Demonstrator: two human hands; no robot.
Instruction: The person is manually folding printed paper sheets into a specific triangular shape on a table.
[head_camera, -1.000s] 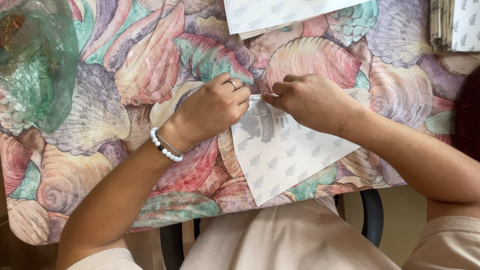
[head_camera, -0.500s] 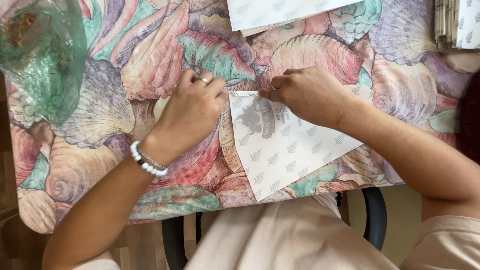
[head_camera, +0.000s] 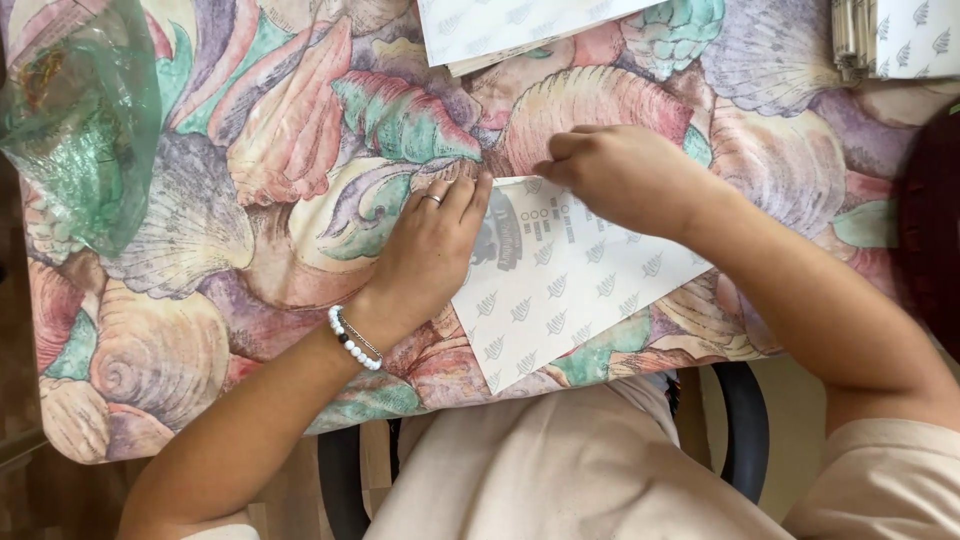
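**Shell-print surface and what lies on it**

The surface (head_camera: 250, 150) is covered by a cloth printed with large seashells in pink, green and lilac. A white patterned paper sheet (head_camera: 560, 290) lies flat at its near edge. More of the same sheets (head_camera: 500, 25) lie at the far edge, a folded stack (head_camera: 890, 35) sits in the far right corner, and a crumpled green plastic bag (head_camera: 75, 130) rests at the left.

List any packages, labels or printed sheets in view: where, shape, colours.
Paper bag: table's near edge, under both hands; flat, white, grey leaf pattern, dark printed patch.
Paper sheets: top centre, white, same pattern.
Paper stack: top right corner, white, patterned.
Plastic bag: top left, crumpled, clear green.
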